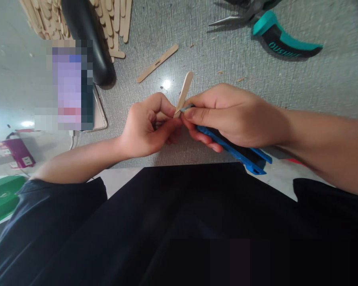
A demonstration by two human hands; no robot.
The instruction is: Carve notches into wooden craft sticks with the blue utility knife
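Note:
My left hand (152, 125) pinches the lower end of a wooden craft stick (185, 87), which tilts up and to the right. In my right hand (231, 115) is a utility knife (217, 139) with a blue and black handle, the fingers closed around it. Its short metal blade touches the stick just above my left fingertips. Part of the handle is hidden under my right palm. Beyond my hands, a second craft stick (157, 63) with a small slot near its middle lies flat on the grey table (131, 103).
Teal and black pliers (286, 37) lie at the far right. At the far left are a pile of craft sticks (116, 20), a black rounded case (89, 43) and a blurred-out phone (67, 87) with a cable. Small wood shavings (240, 79) dot the table.

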